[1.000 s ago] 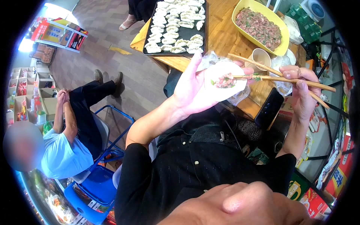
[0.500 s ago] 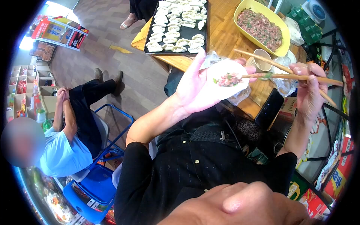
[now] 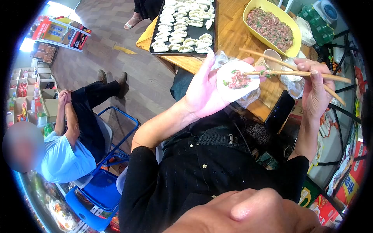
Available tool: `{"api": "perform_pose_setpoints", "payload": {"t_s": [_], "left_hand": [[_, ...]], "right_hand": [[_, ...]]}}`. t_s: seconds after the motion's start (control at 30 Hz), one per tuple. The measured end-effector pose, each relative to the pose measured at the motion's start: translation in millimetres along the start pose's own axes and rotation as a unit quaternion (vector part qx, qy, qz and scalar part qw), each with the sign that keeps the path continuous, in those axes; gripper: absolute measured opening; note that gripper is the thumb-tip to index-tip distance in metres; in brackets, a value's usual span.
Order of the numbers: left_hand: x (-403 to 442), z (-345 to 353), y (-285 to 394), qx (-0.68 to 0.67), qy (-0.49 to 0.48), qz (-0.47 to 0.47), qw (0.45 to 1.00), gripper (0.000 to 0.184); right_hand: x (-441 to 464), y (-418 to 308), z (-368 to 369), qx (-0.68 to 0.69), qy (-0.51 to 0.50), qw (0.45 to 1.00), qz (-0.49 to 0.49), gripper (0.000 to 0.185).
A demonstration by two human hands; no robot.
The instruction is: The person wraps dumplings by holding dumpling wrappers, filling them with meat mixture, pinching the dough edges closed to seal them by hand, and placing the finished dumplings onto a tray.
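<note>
A round white dumpling wrapper (image 3: 228,94) lies across the palm and fingers of my left hand (image 3: 198,93), the thumb standing up beside it. Minced meat filling with green bits (image 3: 237,81) sits in its middle. My right hand (image 3: 315,91) is closed around a pair of wooden chopsticks (image 3: 293,73). One chopstick tip touches the filling, and some meat clings partway along that stick. The other stick points above the wrapper, apart from it. Behind, a black tray (image 3: 199,32) bears rows of folded dumplings (image 3: 177,40). More meat filling (image 3: 270,29) fills a yellow tub (image 3: 297,42).
A paper cup (image 3: 275,58) and plastic bags stand on the wooden table (image 3: 229,37) beyond my hands. A dark phone (image 3: 279,112) is at the table's near edge. To the left, a person in a light blue shirt (image 3: 70,161) sits near a blue folding chair (image 3: 97,186).
My right hand and the chopsticks have shifted slightly left, and the touching tip now reaches further over the wrapper. The wrapper is tilted a little differently in my left hand.
</note>
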State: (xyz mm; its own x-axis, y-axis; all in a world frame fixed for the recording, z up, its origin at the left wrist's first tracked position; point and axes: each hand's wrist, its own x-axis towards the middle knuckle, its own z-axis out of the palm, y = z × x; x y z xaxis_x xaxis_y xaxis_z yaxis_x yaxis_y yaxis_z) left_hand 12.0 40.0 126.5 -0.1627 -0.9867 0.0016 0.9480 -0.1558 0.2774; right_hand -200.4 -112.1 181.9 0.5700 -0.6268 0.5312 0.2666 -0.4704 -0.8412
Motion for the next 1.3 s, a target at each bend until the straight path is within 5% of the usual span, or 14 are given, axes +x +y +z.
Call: {"api": "perform_pose_setpoints", "payload": {"t_s": [0.6, 1.03, 1.3], "left_hand": [[-1, -12, 0, -0.148, -0.012, 0.032, 0.988, 0.088], [-10, -21, 6, -0.178, -0.026, 0.065, 0.982, 0.084], [-17, -9, 6, -0.234, 0.013, 0.031, 0.972, 0.077]], "right_hand": [[5, 0, 1, -0.035, 0.076, 0.993, 0.086, 0.015], [9, -22, -3, -0.063, 0.017, 0.998, 0.026, 0.016], [50, 27, -60, -0.214, 0.146, 0.962, 0.090, 0.027]]}}
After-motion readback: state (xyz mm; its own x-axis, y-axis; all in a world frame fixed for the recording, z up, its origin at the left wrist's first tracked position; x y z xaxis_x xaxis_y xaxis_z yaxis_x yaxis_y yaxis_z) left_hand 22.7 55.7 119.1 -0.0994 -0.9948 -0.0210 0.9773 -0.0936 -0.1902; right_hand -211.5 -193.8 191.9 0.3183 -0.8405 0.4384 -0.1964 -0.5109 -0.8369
